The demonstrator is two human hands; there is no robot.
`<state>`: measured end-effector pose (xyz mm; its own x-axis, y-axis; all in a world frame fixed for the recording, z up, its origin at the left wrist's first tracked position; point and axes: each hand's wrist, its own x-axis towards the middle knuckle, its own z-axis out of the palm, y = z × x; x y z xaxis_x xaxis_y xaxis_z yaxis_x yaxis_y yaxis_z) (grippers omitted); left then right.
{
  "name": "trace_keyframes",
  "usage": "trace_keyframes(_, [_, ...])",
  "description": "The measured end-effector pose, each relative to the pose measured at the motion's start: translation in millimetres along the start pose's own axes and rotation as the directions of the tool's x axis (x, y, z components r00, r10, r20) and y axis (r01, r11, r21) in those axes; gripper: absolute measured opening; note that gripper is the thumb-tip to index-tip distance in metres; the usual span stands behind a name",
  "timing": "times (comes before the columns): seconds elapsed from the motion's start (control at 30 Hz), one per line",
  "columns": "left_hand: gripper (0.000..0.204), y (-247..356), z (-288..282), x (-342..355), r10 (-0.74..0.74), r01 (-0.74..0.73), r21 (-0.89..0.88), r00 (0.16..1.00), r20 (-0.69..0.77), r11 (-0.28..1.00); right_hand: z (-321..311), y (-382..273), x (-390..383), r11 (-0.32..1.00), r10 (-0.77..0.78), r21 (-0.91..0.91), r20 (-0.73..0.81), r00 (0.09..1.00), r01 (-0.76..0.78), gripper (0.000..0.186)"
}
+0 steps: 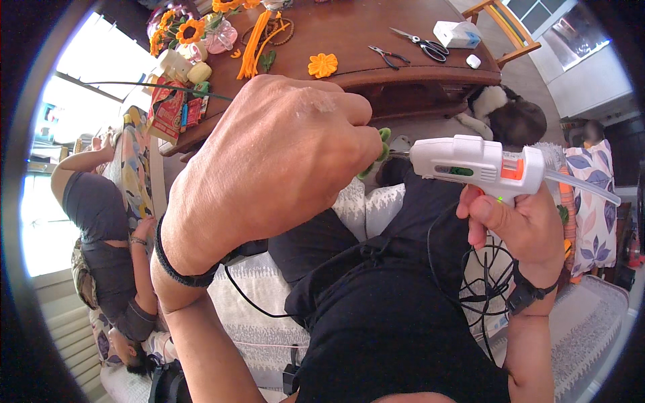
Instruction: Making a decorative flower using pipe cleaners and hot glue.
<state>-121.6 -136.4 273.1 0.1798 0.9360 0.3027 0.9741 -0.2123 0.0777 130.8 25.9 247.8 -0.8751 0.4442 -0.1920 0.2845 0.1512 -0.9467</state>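
Note:
My left hand (275, 154), fingers curled and closed, holds a fuzzy green piece (383, 140), mostly hidden behind my knuckles; a long thin green stem (134, 86) runs leftward from behind the hand. My right hand (510, 225) grips a white glue gun (457, 154) with an orange slide and a clear glue stick in its back. The nozzle points left at the green piece; whether it touches is unclear. A black cord hangs below the gun.
A wooden table (356, 47) holds orange flowers (323, 64), orange strips (252, 50), scissors (437, 50), pliers (386, 57) and several boxes. A dog (514, 121) lies beside it at right. Another person (101, 215) lies on a patterned sofa at left. A chair (504, 27) stands behind.

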Motion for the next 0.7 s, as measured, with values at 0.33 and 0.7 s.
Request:
trace_keyframes(0.33, [0.009,-2.1,2.5,-0.5,0.019,-0.019,-0.009,1.000,-0.017,1.000,-1.1,-2.8,-0.1,0.999,0.019,-0.032,0.010,1.000,-0.019,0.047])
trace_keyframes(0.7, [0.008,-1.3,0.8,-1.7,0.007,-0.007,-0.025,1.000,-0.013,1.000,2.1,-4.3,-1.2,1.000,0.004,0.017,-0.009,1.000,-0.004,0.048])
